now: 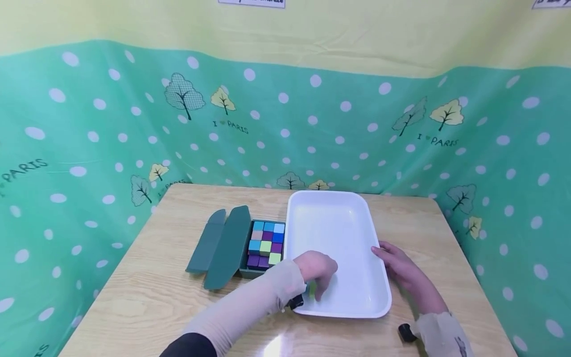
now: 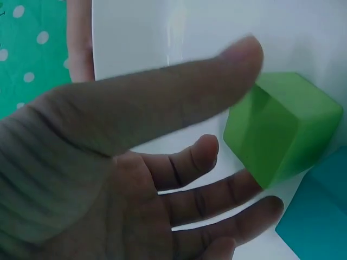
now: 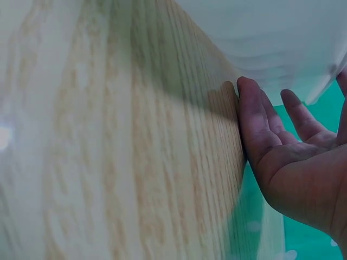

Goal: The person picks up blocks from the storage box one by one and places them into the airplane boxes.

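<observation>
In the head view my left hand (image 1: 317, 267) reaches down into the near left part of a white tray (image 1: 343, 238). The left wrist view has its thumb and loosely bent fingers around a green cube (image 2: 271, 130), the thumb tip overlapping one edge; a firm pinch does not show. Beside that cube lies a teal cube (image 2: 320, 211). My right hand (image 1: 403, 267) holds the tray's right rim, thumb over the edge. In the right wrist view, its fingers (image 3: 255, 116) lie outside the wall, low by the tabletop.
Left of the tray, a dark green box (image 1: 256, 273) holds several coloured cubes (image 1: 265, 243) in rows. Its flaps (image 1: 229, 248) lie folded out leftward on the wooden table (image 1: 156, 287). A green dotted cloth (image 1: 312, 129) hangs behind the table.
</observation>
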`<action>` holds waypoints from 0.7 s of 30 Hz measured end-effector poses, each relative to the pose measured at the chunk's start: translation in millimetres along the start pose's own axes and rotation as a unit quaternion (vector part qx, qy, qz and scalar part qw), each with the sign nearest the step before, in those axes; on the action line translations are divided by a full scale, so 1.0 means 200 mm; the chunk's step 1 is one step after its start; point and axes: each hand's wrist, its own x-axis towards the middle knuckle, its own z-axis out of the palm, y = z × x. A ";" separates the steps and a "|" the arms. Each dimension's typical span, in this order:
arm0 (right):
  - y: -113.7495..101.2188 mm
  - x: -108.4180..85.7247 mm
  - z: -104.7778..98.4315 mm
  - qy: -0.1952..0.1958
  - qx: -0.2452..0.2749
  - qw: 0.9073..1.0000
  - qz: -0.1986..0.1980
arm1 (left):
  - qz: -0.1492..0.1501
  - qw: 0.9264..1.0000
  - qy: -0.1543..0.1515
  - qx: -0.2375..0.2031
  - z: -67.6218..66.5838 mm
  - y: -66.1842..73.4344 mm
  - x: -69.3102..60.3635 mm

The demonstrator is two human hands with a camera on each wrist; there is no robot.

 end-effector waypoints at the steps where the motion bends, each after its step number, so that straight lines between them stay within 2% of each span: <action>1: 0.00 0.00 0.00 0.004 0.002 1.000 -0.001 | -0.003 1.000 0.003 0.006 0.00 0.00 0.00; 7: -0.02 0.00 0.01 0.004 0.002 1.000 -0.004 | -0.012 1.000 -0.004 0.004 -0.01 -0.01 0.02; 12: -0.02 0.00 0.01 0.010 0.007 1.000 -0.009 | -0.007 1.000 0.004 -0.030 -0.04 -0.02 0.02; 17: 0.01 -0.01 0.01 0.008 0.011 1.000 -0.007 | 0.045 0.995 0.006 -0.092 -0.05 -0.06 0.02; 21: 0.03 0.00 0.01 0.011 0.016 1.000 -0.013 | 0.102 0.986 0.036 -0.125 -0.06 -0.11 0.02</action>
